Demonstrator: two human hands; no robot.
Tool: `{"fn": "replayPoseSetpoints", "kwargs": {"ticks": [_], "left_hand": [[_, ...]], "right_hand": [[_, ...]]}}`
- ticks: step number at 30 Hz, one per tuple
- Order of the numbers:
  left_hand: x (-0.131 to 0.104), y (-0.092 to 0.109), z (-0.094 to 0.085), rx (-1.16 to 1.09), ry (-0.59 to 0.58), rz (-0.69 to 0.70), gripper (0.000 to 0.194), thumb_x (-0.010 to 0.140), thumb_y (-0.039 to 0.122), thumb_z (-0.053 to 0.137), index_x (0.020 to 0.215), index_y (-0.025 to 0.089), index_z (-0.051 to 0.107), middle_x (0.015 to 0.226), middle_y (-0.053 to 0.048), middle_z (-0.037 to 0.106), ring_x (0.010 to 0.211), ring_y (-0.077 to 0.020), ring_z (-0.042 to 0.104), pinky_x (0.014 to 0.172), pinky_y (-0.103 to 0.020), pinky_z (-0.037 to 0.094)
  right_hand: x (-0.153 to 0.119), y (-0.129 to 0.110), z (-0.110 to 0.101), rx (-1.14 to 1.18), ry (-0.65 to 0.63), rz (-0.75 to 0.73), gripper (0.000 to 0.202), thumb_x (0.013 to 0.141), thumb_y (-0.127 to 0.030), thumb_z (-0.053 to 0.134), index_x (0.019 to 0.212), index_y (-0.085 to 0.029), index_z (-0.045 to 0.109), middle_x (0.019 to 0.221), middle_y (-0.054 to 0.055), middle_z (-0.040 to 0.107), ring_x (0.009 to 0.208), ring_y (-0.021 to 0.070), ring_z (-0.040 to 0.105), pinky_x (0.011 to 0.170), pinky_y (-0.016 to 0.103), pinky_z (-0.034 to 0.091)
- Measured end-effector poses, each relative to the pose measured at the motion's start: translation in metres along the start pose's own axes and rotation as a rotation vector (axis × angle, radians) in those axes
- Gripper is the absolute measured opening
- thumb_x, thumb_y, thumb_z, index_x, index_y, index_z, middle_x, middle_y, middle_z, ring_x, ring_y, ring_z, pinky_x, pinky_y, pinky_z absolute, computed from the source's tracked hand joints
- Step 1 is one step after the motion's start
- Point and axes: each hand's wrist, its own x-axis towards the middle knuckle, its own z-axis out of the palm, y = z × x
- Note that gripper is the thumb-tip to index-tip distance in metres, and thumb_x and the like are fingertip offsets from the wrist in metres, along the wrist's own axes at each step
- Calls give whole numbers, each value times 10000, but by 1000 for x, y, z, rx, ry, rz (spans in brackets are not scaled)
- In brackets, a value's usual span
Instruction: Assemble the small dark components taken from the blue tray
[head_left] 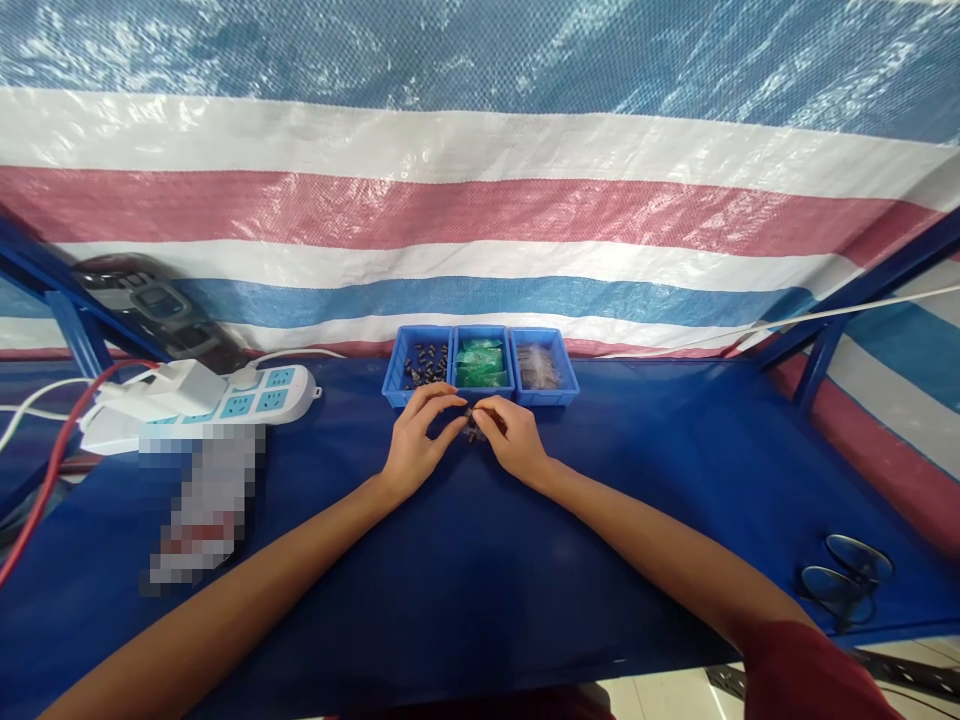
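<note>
Both hands meet just in front of three blue bins. My left hand [421, 440] has its thumb and fingers apart in a curve, with nothing visible between them. My right hand [514, 437] pinches at a small cluster of dark parts [472, 428] lying between the hands; what its fingertips hold is too small to make out. The left bin [390, 378] holds small dark metal parts. Green packets [481, 362] fill the middle bin. In the right bin [571, 383] are clear bags [536, 367] with greyish contents.
A white power strip [289, 392] with plugs and cables lies at the left, near a dark device [161, 303] and a blurred packet [206, 510]. Glasses [847, 575] rest at the right of the blue table [480, 600]. Striped sheeting [480, 210] hangs behind.
</note>
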Motion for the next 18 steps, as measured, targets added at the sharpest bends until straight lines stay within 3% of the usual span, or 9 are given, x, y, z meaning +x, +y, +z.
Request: {"fn": "replayPoseSetpoints", "kwargs": {"ticks": [13, 18], "left_hand": [[-1, -2, 1, -33, -45, 0, 156, 876, 308, 585, 972, 212, 663, 1028, -54, 615, 981, -186, 604, 894, -334, 504], [0, -2, 0, -67, -33, -77, 163, 872, 323, 591, 944, 196, 664, 998, -48, 620, 833, -149, 607, 790, -287, 507]], "right_hand": [[0, 1, 0, -36, -23, -29, 296, 962, -319, 426, 799, -182, 631, 720, 35, 600, 673, 162, 567, 674, 273, 448], [-1, -2, -1, -4, 6, 11, 211, 939, -305, 454, 926, -174, 620, 760, 31, 611, 617, 143, 538, 613, 256, 442]]}}
